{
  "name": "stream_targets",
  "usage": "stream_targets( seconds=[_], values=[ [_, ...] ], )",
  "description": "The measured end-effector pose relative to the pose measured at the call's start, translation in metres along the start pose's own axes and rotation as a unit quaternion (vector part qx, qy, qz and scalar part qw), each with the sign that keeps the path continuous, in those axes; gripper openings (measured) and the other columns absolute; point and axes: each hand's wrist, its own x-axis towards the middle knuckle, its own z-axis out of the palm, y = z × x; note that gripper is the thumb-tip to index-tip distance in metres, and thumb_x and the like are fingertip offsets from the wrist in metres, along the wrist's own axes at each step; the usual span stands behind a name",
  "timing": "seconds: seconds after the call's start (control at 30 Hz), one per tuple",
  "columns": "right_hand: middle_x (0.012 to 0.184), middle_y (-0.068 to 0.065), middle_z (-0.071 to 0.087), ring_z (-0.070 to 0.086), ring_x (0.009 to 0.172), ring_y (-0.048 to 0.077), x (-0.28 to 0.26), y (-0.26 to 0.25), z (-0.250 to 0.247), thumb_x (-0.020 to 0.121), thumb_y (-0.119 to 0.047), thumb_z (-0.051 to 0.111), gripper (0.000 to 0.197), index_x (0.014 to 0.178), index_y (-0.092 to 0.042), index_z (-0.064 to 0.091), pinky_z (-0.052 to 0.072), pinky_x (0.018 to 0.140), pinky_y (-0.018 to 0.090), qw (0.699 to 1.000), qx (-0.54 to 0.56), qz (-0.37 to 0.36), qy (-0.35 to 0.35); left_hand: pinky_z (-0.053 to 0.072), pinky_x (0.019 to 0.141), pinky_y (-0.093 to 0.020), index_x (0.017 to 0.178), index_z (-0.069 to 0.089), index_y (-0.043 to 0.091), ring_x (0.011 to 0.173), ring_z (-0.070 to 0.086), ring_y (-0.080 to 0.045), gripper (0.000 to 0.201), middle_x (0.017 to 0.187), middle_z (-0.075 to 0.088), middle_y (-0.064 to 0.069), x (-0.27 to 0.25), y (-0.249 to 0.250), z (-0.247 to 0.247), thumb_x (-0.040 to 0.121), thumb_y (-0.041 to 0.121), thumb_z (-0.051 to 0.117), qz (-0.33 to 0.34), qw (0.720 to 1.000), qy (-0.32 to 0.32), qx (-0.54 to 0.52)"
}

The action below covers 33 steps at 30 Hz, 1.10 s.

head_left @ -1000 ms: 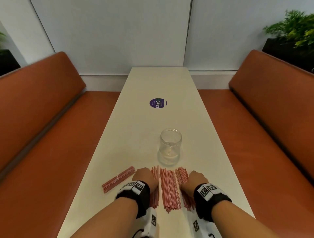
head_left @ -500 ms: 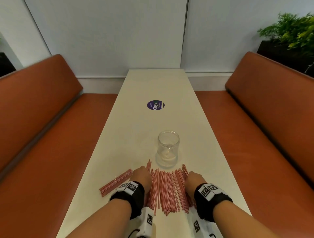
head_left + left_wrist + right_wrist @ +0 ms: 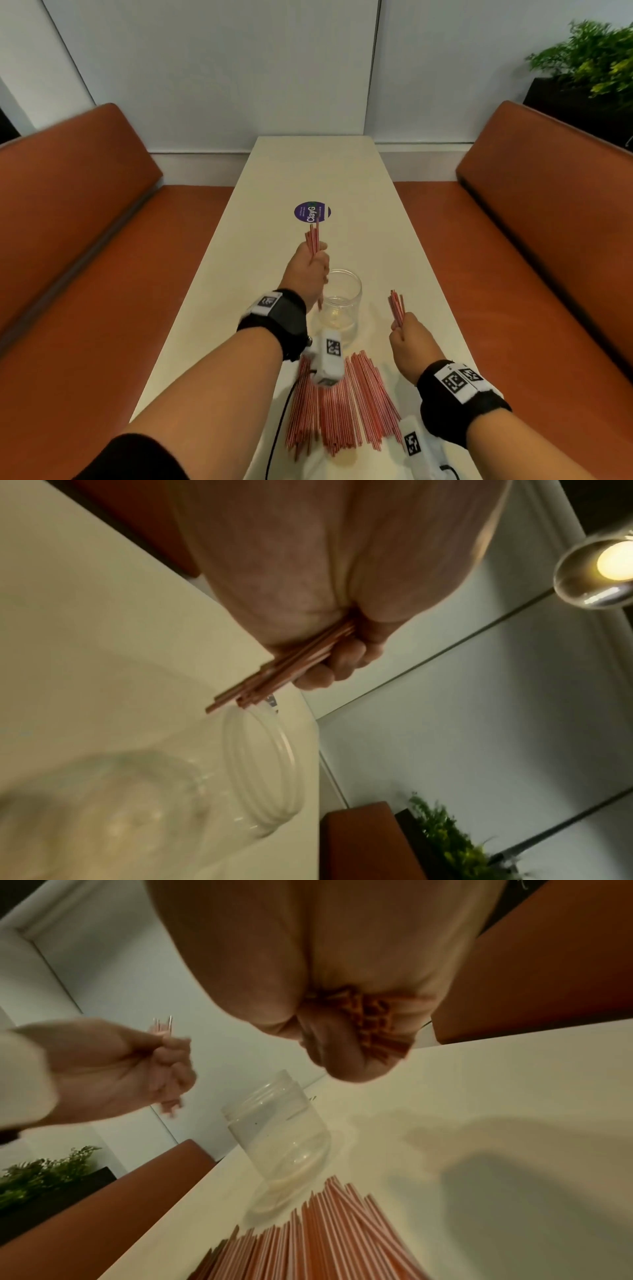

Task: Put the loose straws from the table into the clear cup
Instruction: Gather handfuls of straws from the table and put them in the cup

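The left hand [image 3: 306,270] is raised above the counter [image 3: 394,246] with its fingers [image 3: 346,661] curled tight around a small bundle of red straws [image 3: 312,240]. The bundle stands close to upright, its upper ends sticking out above the fist toward the far side and its lower ends poking out below, just over the near-left part of the rim of the clear cup [image 3: 342,305]. In the left wrist view those lower ends hang right above the cup's mouth; whether they touch the rim cannot be told.

The right hand [image 3: 411,346] is held up to the right of the cup, apart from it, fingers [image 3: 342,1056] wrapped around a second bundle of straws [image 3: 396,307] that rises above the fist and leans slightly left.

The cup stands upright on the counter with no straws inside it. Just on its near side lies the main pile of loose straws [image 3: 346,407], fanned out flat on the counter, its far tips almost at the cup's base. Further off on the counter is a round purple sticker [image 3: 311,211].
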Motion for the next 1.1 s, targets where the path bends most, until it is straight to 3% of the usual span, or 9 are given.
stream_targets(
  seconds=[0.17,0.3,0.5,0.6,0.7,0.8,0.87,0.97,1.1],
  values=[
    [0.092,0.006,0.056,0.047,0.07,0.014,0.006,0.007,0.001,0.097,-0.013,0.036,0.016,0.102,-0.006,0.05,0.033,0.055,0.017,1.0,0.006,-0.011,0.005,0.048,0.076,-0.032,0.084,0.048,0.018,0.067,0.052,-0.017,0.031,0.074,0.053,-0.001,0.031,0.001,0.022,0.098,-0.002,0.031,0.013,0.998,0.007,-0.056],
    [0.086,0.003,0.053,0.045,0.066,0.01,0.008,0.012,0.0,0.096,-0.013,0.035,0.015,0.098,-0.008,0.049,0.035,0.056,0.02,1.0,0.018,-0.012,0.007,0.052,0.09,-0.041,0.083,0.054,0.018,0.078,0.061,-0.023,0.029,0.079,0.062,-0.004,0.036,-0.026,0.025,0.096,-0.002,0.037,-0.024,1.0,-0.009,0.004],
    [0.091,0.005,0.059,0.051,0.072,0.016,0.011,0.007,-0.004,0.098,-0.018,0.035,0.018,0.101,-0.008,0.049,0.039,0.061,0.027,0.999,0.048,-0.021,0.004,0.053,0.094,-0.041,0.087,0.057,0.02,0.092,0.07,-0.024,0.019,0.094,0.069,-0.008,0.039,-0.034,0.023,0.094,0.004,0.052,-0.056,0.996,-0.018,0.064],
    [0.079,0.002,0.056,0.048,0.062,0.013,0.014,0.001,-0.005,0.1,-0.028,0.034,0.025,0.098,-0.007,0.048,0.038,0.055,0.026,0.998,0.056,-0.037,0.007,0.051,0.097,-0.039,0.104,0.057,0.017,0.098,0.068,-0.021,0.017,0.109,0.07,-0.008,0.041,-0.035,0.019,0.094,0.005,0.053,-0.061,0.993,-0.031,0.096],
    [0.073,-0.001,0.055,0.047,0.059,0.014,0.019,-0.002,-0.004,0.099,-0.033,0.036,0.027,0.091,-0.009,0.047,0.038,0.055,0.027,0.996,0.07,-0.05,0.015,0.047,0.102,-0.036,0.127,0.052,0.014,0.112,0.062,-0.019,0.034,0.125,0.065,-0.004,0.045,-0.032,0.01,0.094,0.01,0.055,-0.036,0.989,-0.045,0.137],
    [0.072,0.003,0.054,0.045,0.058,0.018,0.026,-0.004,-0.005,0.098,-0.036,0.04,0.028,0.083,-0.013,0.046,0.041,0.058,0.033,0.993,0.107,-0.045,0.021,0.04,0.109,-0.038,0.14,0.039,0.017,0.131,0.047,-0.019,0.06,0.144,0.049,-0.001,0.041,-0.03,-0.009,0.088,0.03,0.066,-0.005,0.988,-0.048,0.143],
    [0.071,0.001,0.053,0.044,0.056,0.018,0.031,-0.011,-0.008,0.097,-0.036,0.041,0.027,0.08,-0.016,0.047,0.043,0.057,0.034,0.987,0.154,-0.041,0.016,0.033,0.113,-0.041,0.146,0.029,0.022,0.138,0.037,-0.02,0.091,0.152,0.037,0.002,0.037,-0.038,-0.025,0.073,0.045,0.077,-0.013,0.978,-0.058,0.202],
    [0.065,-0.002,0.044,0.037,0.049,0.013,0.039,-0.037,-0.018,0.099,-0.032,0.039,0.022,0.081,-0.022,0.048,0.037,0.048,0.03,0.953,0.297,-0.056,-0.018,0.028,0.117,-0.041,0.151,0.017,0.022,0.143,0.029,-0.02,0.126,0.157,0.026,0.0,0.031,-0.051,-0.031,0.05,0.052,0.087,-0.065,0.941,-0.121,0.311],
    [0.067,-0.003,0.041,0.038,0.057,0.012,0.059,-0.077,-0.024,0.101,-0.031,0.037,0.021,0.082,-0.026,0.046,0.038,0.057,0.027,0.917,0.377,-0.128,-0.035,0.027,0.117,-0.035,0.151,0.018,0.016,0.143,0.03,-0.019,0.121,0.157,0.029,-0.004,0.034,-0.057,-0.022,0.057,0.043,0.088,-0.057,0.919,-0.162,0.354]
  ],
)
